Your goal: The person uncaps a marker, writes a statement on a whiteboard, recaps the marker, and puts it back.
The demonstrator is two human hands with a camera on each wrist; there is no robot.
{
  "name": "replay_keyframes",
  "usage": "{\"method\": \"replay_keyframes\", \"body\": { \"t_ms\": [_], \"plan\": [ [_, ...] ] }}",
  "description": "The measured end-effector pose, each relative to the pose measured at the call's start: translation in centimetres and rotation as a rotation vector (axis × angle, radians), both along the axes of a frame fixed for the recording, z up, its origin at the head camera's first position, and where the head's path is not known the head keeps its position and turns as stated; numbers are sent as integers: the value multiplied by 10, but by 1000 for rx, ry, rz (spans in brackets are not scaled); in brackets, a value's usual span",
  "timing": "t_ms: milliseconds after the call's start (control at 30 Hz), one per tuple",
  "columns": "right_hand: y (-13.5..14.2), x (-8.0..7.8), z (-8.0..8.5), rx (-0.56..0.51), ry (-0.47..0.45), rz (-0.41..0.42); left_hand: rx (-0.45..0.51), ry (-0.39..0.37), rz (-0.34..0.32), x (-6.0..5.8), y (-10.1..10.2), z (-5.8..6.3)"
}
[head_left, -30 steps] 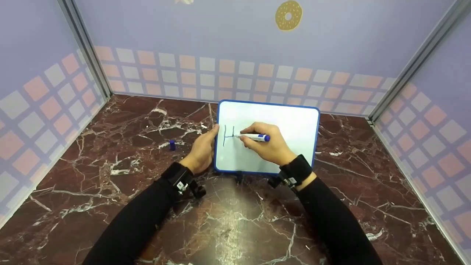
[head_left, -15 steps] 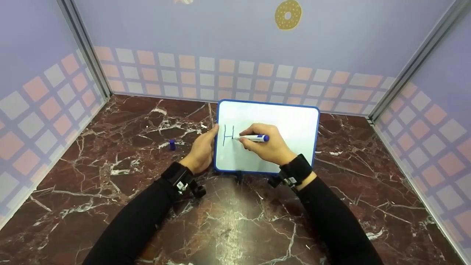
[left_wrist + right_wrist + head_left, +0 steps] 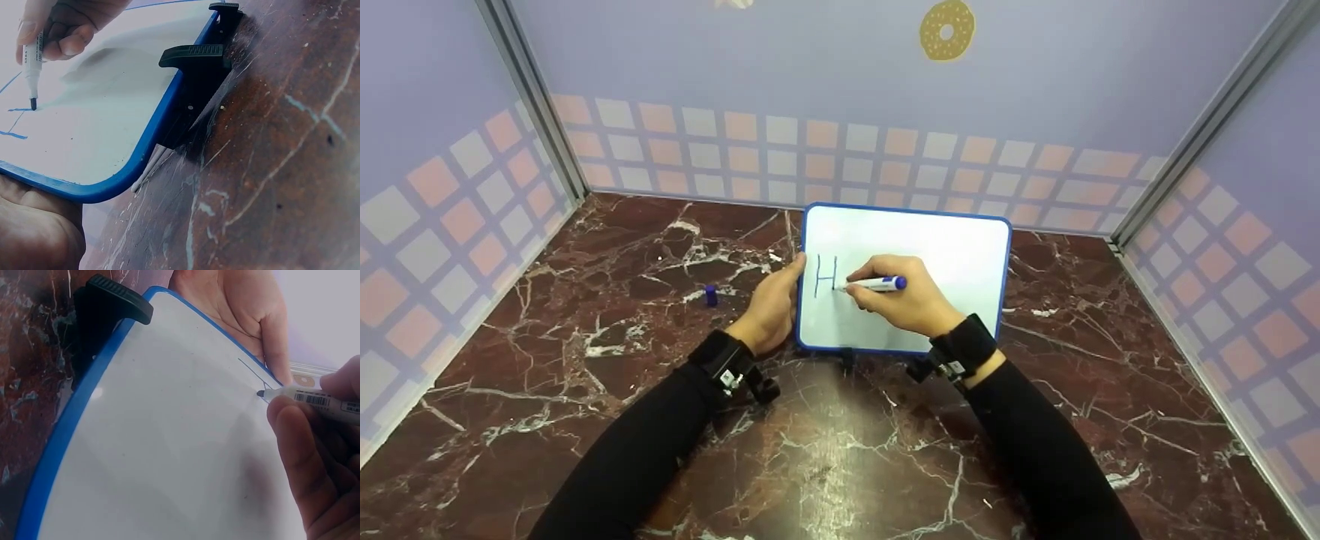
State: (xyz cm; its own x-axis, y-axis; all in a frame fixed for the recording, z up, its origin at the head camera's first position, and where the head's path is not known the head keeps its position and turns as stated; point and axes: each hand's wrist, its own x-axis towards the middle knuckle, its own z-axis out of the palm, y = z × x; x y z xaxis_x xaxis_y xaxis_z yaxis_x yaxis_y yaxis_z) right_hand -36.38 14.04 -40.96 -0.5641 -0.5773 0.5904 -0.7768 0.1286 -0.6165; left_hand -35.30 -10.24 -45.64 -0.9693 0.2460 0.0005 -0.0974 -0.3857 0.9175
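Note:
A blue-framed whiteboard [image 3: 900, 232] leans back on a black stand [image 3: 194, 84] whose hooks catch its lower edge. My left hand [image 3: 769, 311] holds the board's left edge, thumb along the frame; its other fingers are hidden behind. My right hand [image 3: 907, 292] pinches a white marker [image 3: 877, 283] with a blue end between thumb and fingers. In the left wrist view the marker's dark tip touches the board at the end of a blue stroke. Blue lines shaped like an H [image 3: 826, 277] stand on the board's left part.
A blue marker cap [image 3: 711, 295] stands on the marbled table [image 3: 607, 420], left of my left hand. Behind the board rises a lilac wall [image 3: 735, 67] with pink and white squares. Side walls flank the table.
The marker tip has moved down with my right hand, lengthening the right upright of the H. My left hand and the board have stayed in place.

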Motion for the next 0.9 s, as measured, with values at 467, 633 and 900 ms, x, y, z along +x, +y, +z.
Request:
{"method": "replay_keyframes", "body": {
  "t_ms": [467, 633, 900],
  "plan": [
    [-1, 4, 2, 46, -103, 11, 14, -8, 1, 0, 0, 0],
    [-1, 4, 2, 63, -116, 8, -3, 0, -8, 0, 0, 0],
    [0, 4, 2, 78, -85, 7, -7, -2, 1, 0, 0, 0]
  ]
}}
